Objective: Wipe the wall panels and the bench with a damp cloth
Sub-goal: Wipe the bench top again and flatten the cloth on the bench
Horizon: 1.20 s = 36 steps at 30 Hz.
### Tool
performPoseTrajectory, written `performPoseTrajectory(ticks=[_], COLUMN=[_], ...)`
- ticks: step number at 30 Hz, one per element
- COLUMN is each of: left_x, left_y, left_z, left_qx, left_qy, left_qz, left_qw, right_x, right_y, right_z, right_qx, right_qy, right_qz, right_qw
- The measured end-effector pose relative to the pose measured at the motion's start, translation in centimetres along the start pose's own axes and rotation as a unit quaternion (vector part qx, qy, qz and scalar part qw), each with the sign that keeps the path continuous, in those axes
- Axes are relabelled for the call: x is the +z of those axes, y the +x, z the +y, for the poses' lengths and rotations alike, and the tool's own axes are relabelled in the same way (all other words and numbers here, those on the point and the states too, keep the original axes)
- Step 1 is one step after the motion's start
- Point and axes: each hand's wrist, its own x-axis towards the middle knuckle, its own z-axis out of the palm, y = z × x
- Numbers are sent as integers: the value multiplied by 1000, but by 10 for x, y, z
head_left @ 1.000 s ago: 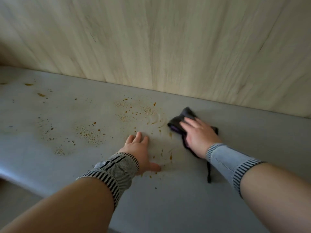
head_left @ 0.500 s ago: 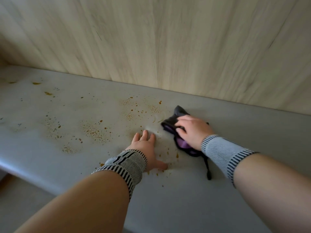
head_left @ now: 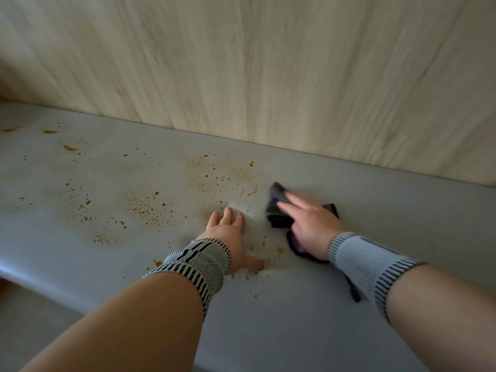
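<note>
A dark cloth with a purple underside (head_left: 276, 208) lies on the grey bench (head_left: 402, 216). My right hand (head_left: 311, 224) lies flat on top of it with straight fingers, pressing it to the bench; the fingers are motion-blurred. My left hand (head_left: 230, 237) rests flat on the bench just left of the cloth, fingers spread, thumb out to the right. Orange-brown spots and speckles (head_left: 145, 208) cover the bench to the left of and around my left hand. The pale wood wall panels (head_left: 268, 76) rise behind the bench.
A thin dark strap (head_left: 353, 288) of the cloth trails toward the front under my right wrist. The bench's front edge (head_left: 40, 280) runs across the lower left, with floor below it. Both wrists wear striped knit supports.
My right hand slid the cloth left toward the stains and then back right, its fingers now stretched flat. A smeared arc shows where it passed. My left hand stayed planted.
</note>
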Motion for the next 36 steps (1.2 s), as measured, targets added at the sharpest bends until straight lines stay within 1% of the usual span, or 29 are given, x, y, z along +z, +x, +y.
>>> performPoseTrajectory(ticks=[1, 2, 4, 5, 6, 7, 9, 10, 11, 12, 13, 14, 15, 17, 18, 19, 20, 22, 23, 24, 25, 26, 28, 30, 31, 32, 33, 35, 36], left_x=[1, 2, 2, 2, 2, 2, 3, 3, 3, 2, 2, 3, 4, 6, 7, 6, 6, 5, 5, 4, 5, 5, 6, 6, 6, 6, 5, 6, 6], left_y=[1, 2, 3, 3, 3, 3, 2, 2, 1, 0, 0, 0, 2, 4, 4, 5, 4, 2, 1, 0, 0, 0, 1, 3, 3, 4, 4, 3, 2], left_z=[-1, -2, -1, -1, -1, -1, -1, -1, -1, -1, -1, -1, -2, -3, -3, -3, -3, -3, -3, -3, -3, -3, -3, -3, -3, -2, -2, -2, -2], left_qx=[-1, -2, -5, -5, -6, -6, -4, -2, -1, 0, 1, 1, 0, -4, -4, -4, -3, -1, -1, 0, -1, 0, -1, -5, -5, -5, -4, -3, -2], left_qy=[-6, -9, -6, -6, -8, -11, -11, -8, -6, -4, -3, -3, -4, -7, -6, -5, -5, -8, -7, -8, -9, -8, -10, -13, -13, -11, -10, -9, -9], left_qz=[1, 2, -2, -4, -4, -3, 1, 4, 7, 10, 12, 12, 12, 11, 11, 11, 11, 12, 13, 14, 15, 16, 16, 15, 14, 14, 14, 17, 20], left_qw=[1000, 1000, 1000, 1000, 1000, 1000, 1000, 1000, 1000, 1000, 1000, 1000, 1000, 1000, 1000, 1000, 1000, 1000, 1000, 1000, 1000, 1000, 1000, 1000, 1000, 1000, 1000, 1000, 1000], right_x=[-6, -12, -16, -14, -9, -2, 10, 13, 10, 5, 1, -3, -8, -11, -9, -6, 0, 10, 11, 7, 2, -2, -7, -7, -5, -1, 5, 17, 18], right_y=[-1, -2, -2, -3, -3, -6, -19, -28, -34, -37, -37, -35, -33, -28, -25, -22, -22, -30, -35, -39, -40, -40, -39, -33, -30, -29, -30, -41, -48], right_z=[15, 29, 38, 31, 22, 10, -11, -15, -14, -5, 7, 18, 29, 33, 25, 14, 2, -18, -21, -17, -8, 5, 30, 36, 28, 16, 2, -22, -27], right_qx=[59, 139, 293, 330, 332, 294, 139, 59, 2, -20, -2, 50, 124, 264, 297, 289, 245, 96, 32, -10, -23, -5, 113, 250, 286, 283, 237, 79, 11], right_qy=[5, 15, 34, 25, 14, 10, 14, 15, 13, 12, 18, 28, 37, 40, 36, 28, 21, 15, 9, 4, 5, 17, 53, 52, 37, 22, 13, 9, -1], right_qz=[19, 48, 100, 110, 114, 113, 84, 57, 32, 19, 19, 34, 66, 119, 128, 125, 113, 63, 37, 21, 15, 21, 65, 121, 132, 131, 127, 84, 50], right_qw=[998, 989, 950, 937, 936, 949, 987, 997, 999, 1000, 1000, 998, 989, 956, 946, 949, 963, 993, 999, 1000, 1000, 1000, 990, 959, 948, 950, 963, 993, 999])
